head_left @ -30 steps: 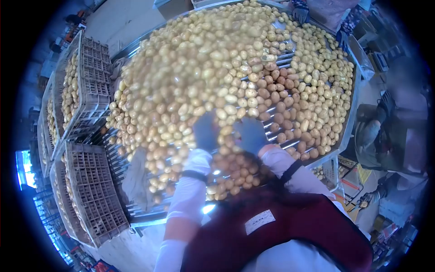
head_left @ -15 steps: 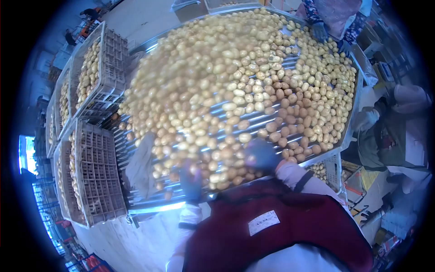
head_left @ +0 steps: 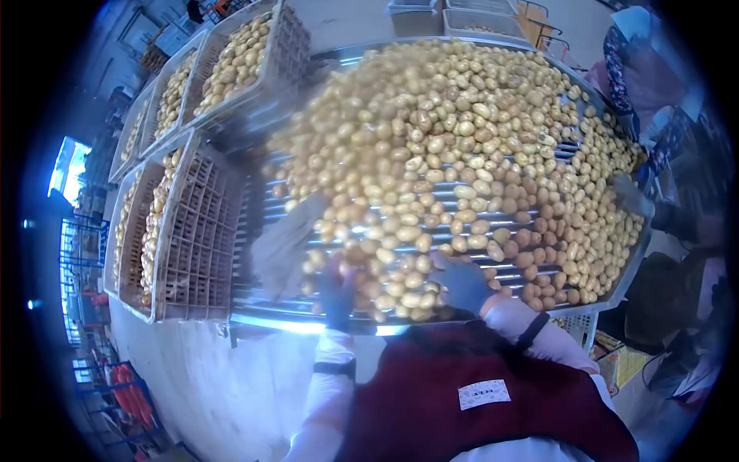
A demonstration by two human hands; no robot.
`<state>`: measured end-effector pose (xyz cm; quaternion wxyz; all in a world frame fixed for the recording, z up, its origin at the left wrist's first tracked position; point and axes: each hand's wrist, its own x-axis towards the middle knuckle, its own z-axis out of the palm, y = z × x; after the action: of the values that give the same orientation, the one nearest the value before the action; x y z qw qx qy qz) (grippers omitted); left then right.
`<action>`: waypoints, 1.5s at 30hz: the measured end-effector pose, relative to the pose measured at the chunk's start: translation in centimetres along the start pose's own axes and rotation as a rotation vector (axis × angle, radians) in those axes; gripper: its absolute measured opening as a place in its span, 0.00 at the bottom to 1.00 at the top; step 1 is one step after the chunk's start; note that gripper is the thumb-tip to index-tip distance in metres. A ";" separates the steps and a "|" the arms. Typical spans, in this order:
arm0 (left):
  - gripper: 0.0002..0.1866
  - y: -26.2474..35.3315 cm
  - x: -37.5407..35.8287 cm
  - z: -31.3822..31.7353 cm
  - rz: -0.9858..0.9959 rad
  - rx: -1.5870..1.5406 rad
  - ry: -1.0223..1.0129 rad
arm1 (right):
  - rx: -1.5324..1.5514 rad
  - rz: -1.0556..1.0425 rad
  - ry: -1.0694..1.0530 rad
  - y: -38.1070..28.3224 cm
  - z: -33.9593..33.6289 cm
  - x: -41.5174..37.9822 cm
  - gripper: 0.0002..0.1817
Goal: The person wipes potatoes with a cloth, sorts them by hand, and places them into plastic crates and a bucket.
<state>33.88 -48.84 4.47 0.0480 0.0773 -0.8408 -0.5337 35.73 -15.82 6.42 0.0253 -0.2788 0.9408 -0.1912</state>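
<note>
On the near side of the table [head_left: 281,323], potatoes [head_left: 404,281] are being flanked by the left hand [head_left: 336,294] and right hand [head_left: 463,285]; whether any are being gripped by the fingers cannot be told

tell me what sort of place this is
Probably a produce sorting or packing shed: what look like potatoes lie heaped on a slatted metal table, with crates of them beside it.

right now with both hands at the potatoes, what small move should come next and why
Probably draw the left hand and right hand slightly together: loose potatoes lie between them, close to the table's near rim, seemingly within reach of both.
</note>
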 end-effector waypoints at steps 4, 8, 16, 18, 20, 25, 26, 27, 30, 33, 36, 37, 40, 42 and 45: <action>0.24 4.1 0.8 0.1 0.160 0.339 -0.152 | 0.048 0.044 0.081 1.4 -0.6 -0.3 0.26; 0.24 4.2 2.8 2.3 0.169 0.264 -0.258 | 0.105 0.294 0.039 2.5 -1.3 -2.0 0.26; 0.14 3.3 4.1 7.9 0.155 -0.143 -0.184 | 0.533 0.321 0.463 6.6 -0.4 -2.5 0.26; 0.14 4.6 3.8 9.0 0.087 -0.210 -0.201 | 1.205 0.504 0.364 7.1 -1.8 -3.1 0.25; 0.15 7.7 3.7 10.9 0.012 -0.368 -0.256 | 1.937 0.781 0.303 6.0 -5.9 -3.0 0.25; 0.30 14.3 1.0 15.9 0.527 -0.137 -0.510 | 2.381 0.498 0.501 1.5 -9.6 -2.3 0.28; 0.33 16.7 0.6 16.2 0.671 -0.013 -0.568 | 2.375 0.449 0.551 0.9 -9.8 -2.3 0.29; 0.36 19.1 0.3 16.6 0.822 0.095 -0.614 | 2.187 0.388 0.611 0.8 -9.3 -3.0 0.29; 0.41 23.0 -1.6 17.4 0.900 0.223 -0.736 | 2.094 0.335 0.667 1.2 -9.5 -5.7 0.28; 0.42 22.1 -3.4 18.4 0.969 0.176 -0.697 | 2.681 0.181 0.587 2.6 -11.0 -8.4 0.25; 0.43 21.7 -2.6 17.6 0.986 0.211 -0.618 | 2.444 -0.083 0.800 4.2 -9.1 -12.7 0.21; 0.43 19.8 -1.5 17.3 0.966 0.229 -0.580 | 2.263 0.108 0.810 5.0 -8.8 -16.6 0.20; 0.39 16.4 0.3 14.8 0.626 0.008 -0.518 | 2.031 0.281 1.207 2.7 -10.0 -23.8 0.09; 0.35 13.1 1.8 12.6 0.540 0.077 -0.362 | 1.920 0.421 1.525 0.8 -9.6 -29.4 0.16; 0.33 7.8 4.1 7.3 0.532 0.220 -0.200 | 1.728 0.132 1.661 -3.3 -4.1 -40.1 0.13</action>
<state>28.05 -39.83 8.46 0.0946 -0.1939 -0.8848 -0.4130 70.64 4.46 9.10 -0.4007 0.0874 0.2429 -0.8791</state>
